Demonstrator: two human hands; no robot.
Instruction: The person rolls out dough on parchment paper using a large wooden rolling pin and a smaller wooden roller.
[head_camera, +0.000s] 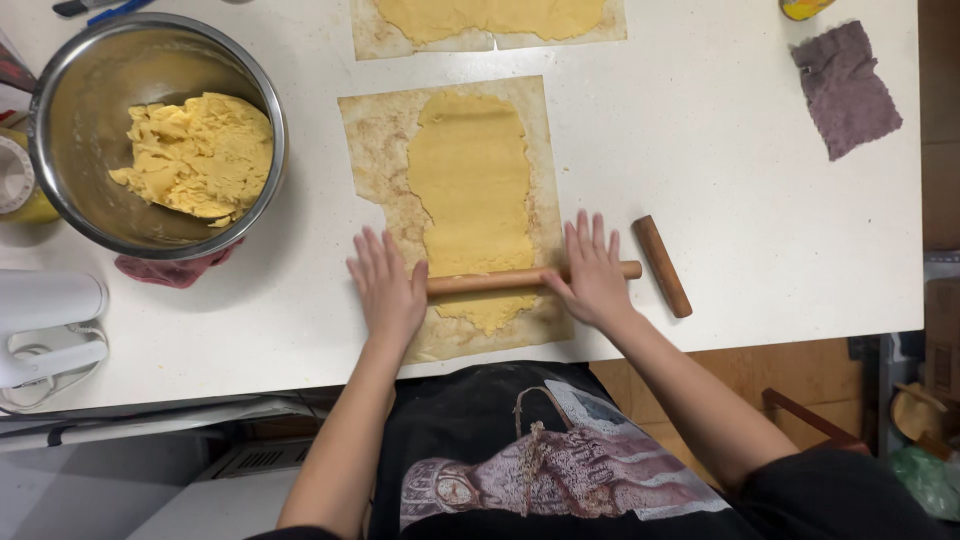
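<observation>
Bare bench (700, 180) runs right of the rolled dough sheet (470, 190), open up to the purple cloth (845, 90). A spare wooden dowel (662, 266) lies just right of the right hand (592, 275) (blocks sideways sliding). To the left, the steel bowl (60, 130) and white mixer (45, 330) crowd the bench; an open strip lies between them and the left hand (385, 290).

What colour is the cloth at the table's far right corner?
Dull purple cloth, clearest in the head view.

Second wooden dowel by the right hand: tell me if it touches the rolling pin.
Apart. The head view shows white table between the second dowel and the rolling pin tip.
</observation>
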